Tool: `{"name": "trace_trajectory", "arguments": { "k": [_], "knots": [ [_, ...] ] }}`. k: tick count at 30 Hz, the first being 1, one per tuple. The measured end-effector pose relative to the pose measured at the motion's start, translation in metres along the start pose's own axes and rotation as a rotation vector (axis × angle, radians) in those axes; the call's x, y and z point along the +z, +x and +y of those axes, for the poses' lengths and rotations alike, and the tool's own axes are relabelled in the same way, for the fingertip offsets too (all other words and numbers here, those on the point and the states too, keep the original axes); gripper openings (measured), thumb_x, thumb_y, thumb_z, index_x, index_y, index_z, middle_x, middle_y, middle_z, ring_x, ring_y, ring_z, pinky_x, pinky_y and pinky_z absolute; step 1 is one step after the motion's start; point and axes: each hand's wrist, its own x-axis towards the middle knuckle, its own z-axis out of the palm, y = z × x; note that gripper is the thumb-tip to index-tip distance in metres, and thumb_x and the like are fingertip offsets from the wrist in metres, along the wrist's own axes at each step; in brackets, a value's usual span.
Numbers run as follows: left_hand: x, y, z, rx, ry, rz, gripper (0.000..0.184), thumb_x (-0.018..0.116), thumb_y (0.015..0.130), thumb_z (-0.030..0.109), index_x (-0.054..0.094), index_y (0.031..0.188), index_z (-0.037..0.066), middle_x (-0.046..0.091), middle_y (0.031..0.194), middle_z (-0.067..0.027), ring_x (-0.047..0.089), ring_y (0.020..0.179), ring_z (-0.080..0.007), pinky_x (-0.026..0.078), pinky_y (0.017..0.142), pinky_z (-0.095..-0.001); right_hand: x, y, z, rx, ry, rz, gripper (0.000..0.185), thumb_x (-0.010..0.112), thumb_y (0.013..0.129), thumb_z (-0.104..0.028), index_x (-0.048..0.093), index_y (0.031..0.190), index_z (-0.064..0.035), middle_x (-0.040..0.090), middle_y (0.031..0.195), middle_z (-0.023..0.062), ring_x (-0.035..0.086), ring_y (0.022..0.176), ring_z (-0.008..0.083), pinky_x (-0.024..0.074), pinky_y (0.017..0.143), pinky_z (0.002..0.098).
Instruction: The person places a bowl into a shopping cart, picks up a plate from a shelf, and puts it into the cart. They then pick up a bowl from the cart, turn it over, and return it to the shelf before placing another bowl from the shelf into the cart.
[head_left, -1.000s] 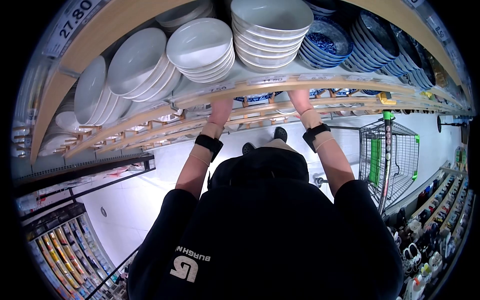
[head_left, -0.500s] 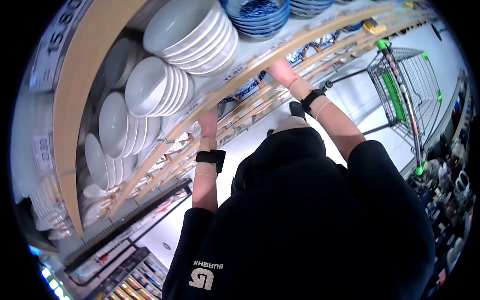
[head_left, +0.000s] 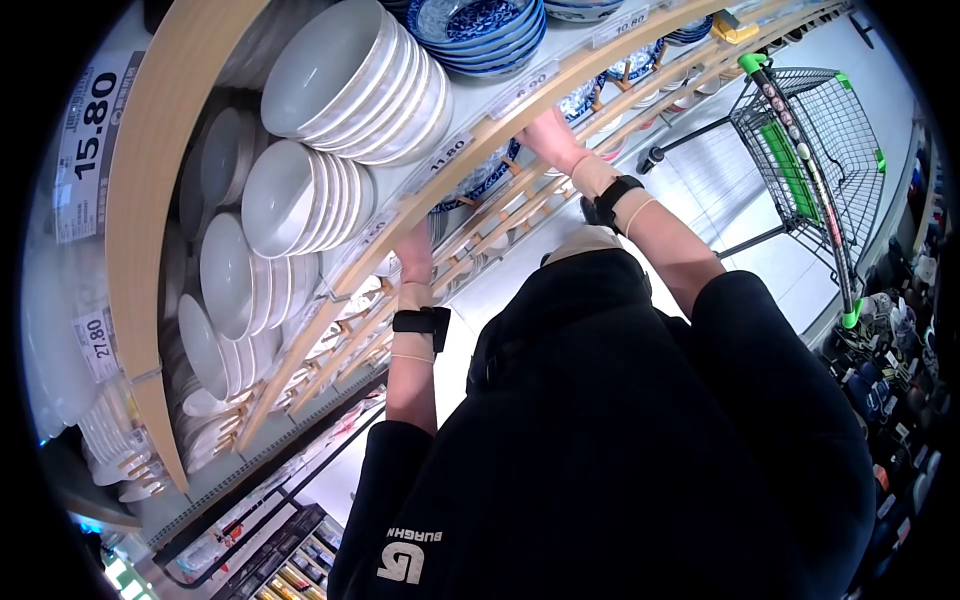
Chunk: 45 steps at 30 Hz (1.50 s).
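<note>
My left hand reaches in under the front edge of a wooden shelf, its fingers hidden behind the board. Farther right, my right hand reaches under the same edge, and its fingertips are hidden too. Between the hands, below the board, part of a blue-and-white patterned dish shows. Whether either hand grips it cannot be made out. On the shelf above stand stacks of white bowls tilted on their sides, smaller white bowls, and a stack of blue patterned bowls.
Lower racks hold more dishes. A shopping cart with green trim stands at the right. Price tags line the shelf fronts. Varied goods fill the far right, and a display rack is at the lower left.
The view has shifted slightly, so the shelf and cart sit a little differently. Both hands remain under the shelf edge; the right hand appears slightly farther left, with more of its back showing.
</note>
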Motion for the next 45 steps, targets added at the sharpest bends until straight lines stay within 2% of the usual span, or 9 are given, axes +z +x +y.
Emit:
{"name": "trace_trajectory", "arguments": {
  "k": [3,6,8,11,24,33,39,42,45],
  "knots": [
    [-0.015,0.000,0.007,-0.122,-0.386,0.025,0.027,0.057,0.088,0.016,0.058,0.112,0.004,0.061,0.108,-0.0142,0.056,0.104,-0.0323,0.040,0.091,-0.0403,0.004,0.008,0.001,-0.021,-0.013,-0.030,0.019,0.064,0.072,-0.006,0.063,0.090,-0.0018,0.063,0.086,0.0187,0.060,0.081,0.0375,0.0499,0.072,0.0425],
    [-0.022,-0.001,0.009,-0.215,-0.609,0.030,0.027,0.057,0.088,0.017,0.059,0.111,0.003,0.062,0.109,-0.0156,0.056,0.104,-0.0336,0.041,0.090,-0.0407,0.003,0.009,-0.001,0.067,0.021,-0.143,0.019,0.064,0.076,-0.011,0.062,0.091,-0.0006,0.061,0.090,0.0197,0.057,0.086,0.0380,0.0458,0.077,0.0420],
    [-0.023,-0.003,0.006,-0.234,-0.736,0.024,0.027,0.057,0.088,0.017,0.061,0.111,0.003,0.062,0.109,-0.0163,0.056,0.104,-0.0340,0.041,0.090,-0.0410,-0.003,0.008,-0.005,0.012,0.044,-0.141,0.019,0.064,0.076,-0.010,0.062,0.091,-0.0002,0.061,0.090,0.0199,0.057,0.086,0.0381,0.0457,0.077,0.0420],
    [-0.015,-0.004,0.006,-0.213,-0.729,0.099,0.028,0.057,0.088,0.019,0.062,0.110,0.003,0.064,0.108,-0.0164,0.058,0.103,-0.0348,0.042,0.089,-0.0414,0.003,0.007,-0.001,-0.042,0.016,-0.090,0.021,0.066,0.072,-0.009,0.063,0.091,-0.0013,0.063,0.088,0.0186,0.058,0.085,0.0366,0.0476,0.076,0.0413],
    [-0.038,0.001,0.010,-0.285,-0.810,0.005,0.028,0.056,0.089,0.022,0.062,0.111,0.005,0.064,0.107,-0.0163,0.058,0.103,-0.0343,0.042,0.088,-0.0404,0.001,0.002,-0.005,0.020,-0.052,-0.046,0.016,0.065,0.070,-0.006,0.063,0.085,0.0008,0.062,0.082,0.0205,0.059,0.078,0.0390,0.0493,0.071,0.0420],
    [-0.034,-0.004,0.010,-0.267,-0.807,0.051,0.028,0.057,0.088,0.018,0.061,0.112,0.005,0.063,0.108,-0.0168,0.056,0.104,-0.0352,0.042,0.090,-0.0407,0.001,0.004,-0.003,0.022,-0.087,-0.125,0.019,0.069,0.070,-0.010,0.064,0.085,-0.0001,0.063,0.088,0.0186,0.058,0.088,0.0361,0.0460,0.081,0.0424],
    [-0.019,-0.004,0.008,-0.235,-0.772,0.094,0.025,0.057,0.087,0.016,0.061,0.110,0.004,0.062,0.109,-0.0163,0.056,0.105,-0.0352,0.042,0.091,-0.0410,0.005,-0.001,0.005,-0.010,-0.002,-0.027,0.015,0.062,0.072,-0.004,0.063,0.086,0.0006,0.061,0.085,0.0226,0.058,0.083,0.0403,0.0480,0.074,0.0438],
    [-0.019,-0.005,0.009,-0.241,-0.785,0.105,0.025,0.058,0.087,0.015,0.061,0.109,0.004,0.062,0.109,-0.0160,0.056,0.105,-0.0351,0.042,0.091,-0.0412,0.009,-0.005,0.007,0.146,0.021,-0.039,0.017,0.063,0.073,-0.006,0.063,0.088,0.0008,0.061,0.088,0.0231,0.056,0.085,0.0422,0.0460,0.078,0.0448],
    [-0.027,-0.003,0.010,-0.259,-0.809,0.076,0.026,0.057,0.087,0.015,0.061,0.110,0.004,0.062,0.110,-0.0159,0.056,0.105,-0.0350,0.042,0.090,-0.0411,0.006,-0.004,0.007,0.143,0.010,-0.027,0.013,0.060,0.072,-0.006,0.063,0.083,0.0001,0.061,0.085,0.0227,0.058,0.079,0.0414,0.0487,0.068,0.0454]
  ]
}}
